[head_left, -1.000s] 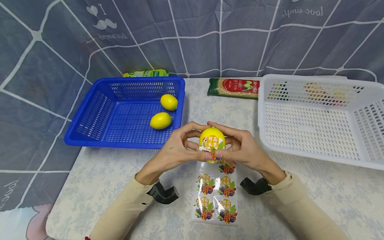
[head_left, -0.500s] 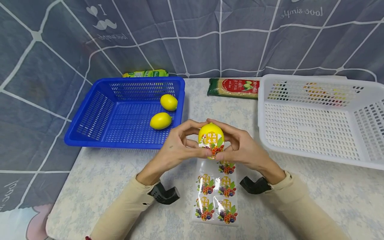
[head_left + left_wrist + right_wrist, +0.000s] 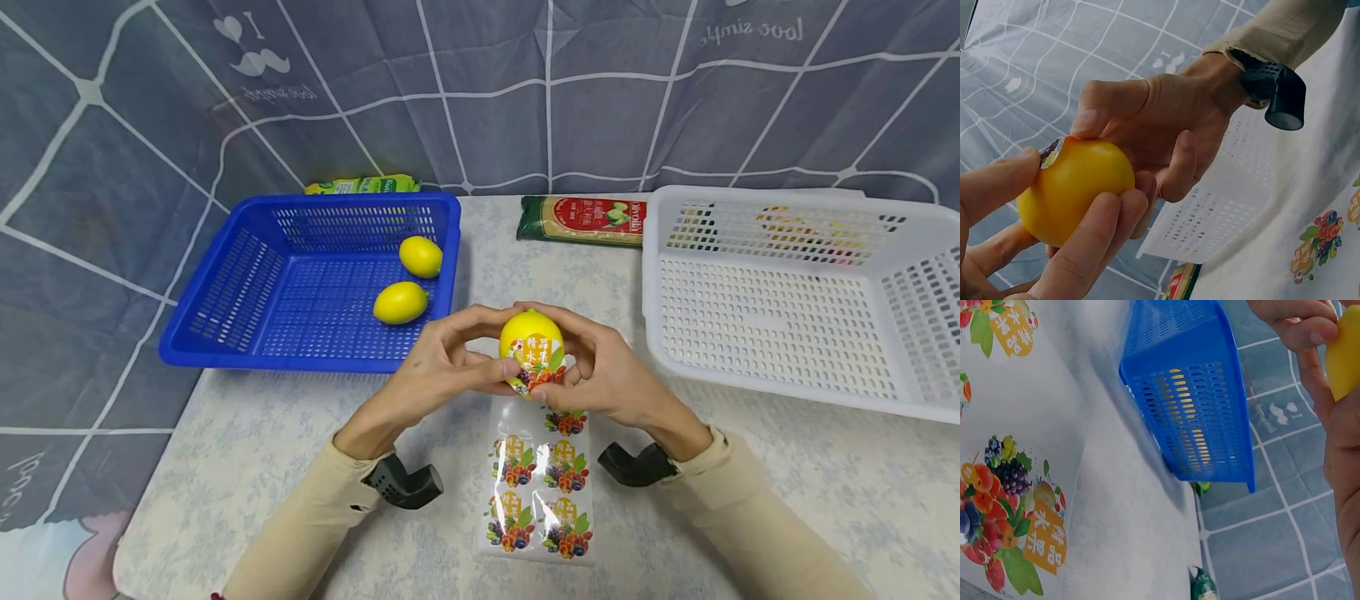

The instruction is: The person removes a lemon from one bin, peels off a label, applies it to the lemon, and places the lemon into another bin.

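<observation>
Both hands cup one lemon (image 3: 530, 343) above table centre: left hand (image 3: 438, 367) at its 9 o'clock, right hand (image 3: 603, 375) at 3, fingers curled round it, thumbs pressing sticker (image 3: 534, 363).

Makeshift home tabletop (image 3: 247, 433) (floral cloth), printed grey curtain (image 3: 525, 92) as backdrop.
</observation>
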`<action>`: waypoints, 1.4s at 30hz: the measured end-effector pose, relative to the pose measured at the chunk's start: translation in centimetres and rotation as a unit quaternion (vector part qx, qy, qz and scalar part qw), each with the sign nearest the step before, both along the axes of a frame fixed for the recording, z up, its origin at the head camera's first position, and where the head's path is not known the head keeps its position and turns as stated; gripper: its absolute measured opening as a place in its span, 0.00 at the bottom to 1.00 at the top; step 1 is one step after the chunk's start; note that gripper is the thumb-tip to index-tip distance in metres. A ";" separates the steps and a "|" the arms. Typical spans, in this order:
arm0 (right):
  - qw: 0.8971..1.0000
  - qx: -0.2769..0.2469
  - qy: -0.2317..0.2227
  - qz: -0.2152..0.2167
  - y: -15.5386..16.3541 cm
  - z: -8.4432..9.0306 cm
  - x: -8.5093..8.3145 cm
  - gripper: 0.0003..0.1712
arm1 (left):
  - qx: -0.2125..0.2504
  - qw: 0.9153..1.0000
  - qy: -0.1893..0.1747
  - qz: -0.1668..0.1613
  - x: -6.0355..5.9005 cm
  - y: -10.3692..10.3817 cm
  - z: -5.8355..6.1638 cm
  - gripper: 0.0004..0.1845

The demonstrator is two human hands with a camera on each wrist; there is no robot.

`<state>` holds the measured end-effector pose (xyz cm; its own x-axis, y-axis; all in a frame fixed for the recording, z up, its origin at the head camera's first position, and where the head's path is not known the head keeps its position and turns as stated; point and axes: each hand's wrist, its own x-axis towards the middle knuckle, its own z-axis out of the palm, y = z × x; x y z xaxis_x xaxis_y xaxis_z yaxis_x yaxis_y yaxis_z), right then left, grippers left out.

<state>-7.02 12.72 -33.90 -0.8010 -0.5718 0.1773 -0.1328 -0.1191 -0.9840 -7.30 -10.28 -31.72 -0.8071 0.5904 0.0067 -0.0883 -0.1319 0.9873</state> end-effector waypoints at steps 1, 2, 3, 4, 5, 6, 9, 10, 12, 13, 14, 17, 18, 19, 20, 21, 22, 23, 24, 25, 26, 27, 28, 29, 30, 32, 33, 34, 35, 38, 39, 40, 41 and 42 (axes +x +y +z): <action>1.000 0.005 0.002 -0.003 0.0 0.0 0.0 0.46 | 0.000 1.000 0.001 0.002 0.0 0.0 0.0 0.25; 1.000 0.011 0.004 -0.004 0.0 0.1 0.0 0.46 | 0.000 1.000 0.001 0.003 0.0 0.0 0.0 0.25; 1.000 0.016 0.006 -0.006 0.0 0.1 0.0 0.46 | 0.000 1.000 0.001 0.004 0.1 0.0 0.1 0.25; 1.000 0.023 0.008 -0.010 0.0 0.2 0.0 0.46 | -0.001 1.000 0.002 0.005 0.1 0.0 0.1 0.25; 0.999 0.030 0.009 -0.013 -0.1 0.2 0.0 0.46 | -0.002 1.000 0.002 0.006 0.1 0.0 0.1 0.25; 0.999 0.039 0.009 -0.019 -0.1 0.3 0.1 0.46 | -0.002 1.000 0.003 0.007 0.1 0.1 0.2 0.25; 0.998 0.060 0.002 -0.036 -0.2 0.5 0.2 0.44 | -0.003 1.000 0.007 0.007 0.2 0.1 0.2 0.25; 0.997 0.065 0.000 -0.042 -0.3 0.5 0.3 0.44 | -0.003 1.000 0.007 0.006 0.2 0.1 0.2 0.25; 0.996 0.072 -0.002 -0.051 -0.5 0.6 0.4 0.43 | -0.001 1.000 0.008 0.006 0.2 0.2 0.3 0.25; 0.996 0.071 -0.002 -0.052 -0.5 0.7 0.4 0.43 | 0.000 1.000 0.007 0.006 0.3 0.2 0.3 0.26; 0.996 0.068 -0.001 -0.052 -0.5 0.7 0.4 0.43 | 0.000 1.000 0.008 0.006 0.3 0.2 0.3 0.25; 0.998 0.052 0.001 -0.046 -0.6 0.7 0.4 0.46 | -0.003 1.000 0.008 0.005 0.4 0.1 0.4 0.24; 0.998 0.047 0.000 -0.044 -0.6 0.7 0.4 0.46 | -0.004 1.000 0.008 0.003 0.4 0.1 0.4 0.24; 0.998 0.044 0.000 -0.042 -0.6 0.7 0.4 0.47 | -0.006 1.000 0.009 0.002 0.4 0.0 0.4 0.24; 0.998 0.042 0.000 -0.041 -0.5 0.7 0.4 0.48 | -0.009 1.000 0.010 0.001 0.4 0.0 0.4 0.24; 0.998 0.041 -0.001 -0.040 -0.5 0.7 0.4 0.49 | -0.009 1.000 0.010 0.000 0.3 0.0 0.3 0.24; 0.998 0.041 -0.001 -0.039 -0.5 0.7 0.4 0.49 | -0.009 1.000 0.009 -0.003 0.3 -0.1 0.3 0.24; 0.998 0.040 -0.002 -0.038 -0.5 0.6 0.3 0.50 | -0.009 1.000 0.008 -0.005 0.2 -0.1 0.3 0.24; 0.999 0.037 -0.005 -0.036 -0.5 0.6 0.3 0.50 | -0.006 1.000 0.007 -0.007 0.2 -0.1 0.3 0.24; 0.999 0.032 -0.009 -0.031 -0.4 0.5 0.3 0.50 | -0.004 1.000 0.006 -0.009 0.1 -0.1 0.3 0.24; 0.999 0.026 -0.012 -0.026 -0.4 0.5 0.3 0.49 | -0.002 1.000 0.004 -0.011 0.1 -0.1 0.2 0.24; 0.999 0.022 -0.012 -0.022 -0.4 0.4 0.3 0.48 | 0.000 1.000 0.003 -0.013 0.0 -0.2 0.2 0.23; 1.000 0.022 -0.010 -0.019 -0.4 0.4 0.3 0.47 | 0.002 1.000 0.001 -0.014 0.0 -0.2 0.2 0.23; 1.000 0.024 -0.007 -0.018 -0.3 0.3 0.3 0.46 | 0.003 1.000 0.001 -0.014 -0.1 -0.2 0.2 0.23; 0.999 0.026 -0.004 -0.018 -0.3 0.3 0.3 0.45 | 0.003 1.000 0.001 -0.014 -0.1 -0.2 0.2 0.23; 0.999 0.038 0.009 -0.023 -0.3 0.4 0.3 0.42 | -0.002 1.000 0.004 -0.011 0.0 -0.2 0.4 0.23; 0.998 0.047 0.015 -0.028 -0.3 0.4 0.3 0.41 | -0.006 1.000 0.007 -0.008 0.0 -0.1 0.4 0.23; 0.998 0.055 0.020 -0.031 -0.3 0.4 0.3 0.41 | -0.011 1.000 0.011 -0.004 0.1 0.0 0.5 0.24; 0.997 0.060 0.021 -0.034 -0.3 0.5 0.3 0.41 | -0.020 1.000 0.012 0.002 0.2 0.1 0.6 0.25; 0.996 0.078 0.024 -0.037 -0.4 0.6 0.4 0.43 | -0.055 0.998 0.019 0.022 0.4 0.5 0.9 0.26; 0.995 0.084 0.027 -0.039 -0.4 0.7 0.5 0.43 | -0.065 0.997 0.020 0.028 0.4 0.7 0.9 0.25; 0.995 0.086 0.027 -0.038 -0.5 0.6 0.5 0.43 | -0.073 0.997 0.020 0.033 0.5 0.8 1.0 0.24; 0.995 0.089 0.028 -0.038 -0.5 0.6 0.6 0.42 | -0.080 0.996 0.020 0.038 0.5 0.9 1.1 0.23; 0.995 0.091 0.030 -0.037 -0.6 0.7 0.6 0.42 | -0.084 0.995 0.022 0.042 0.5 1.0 1.2 0.21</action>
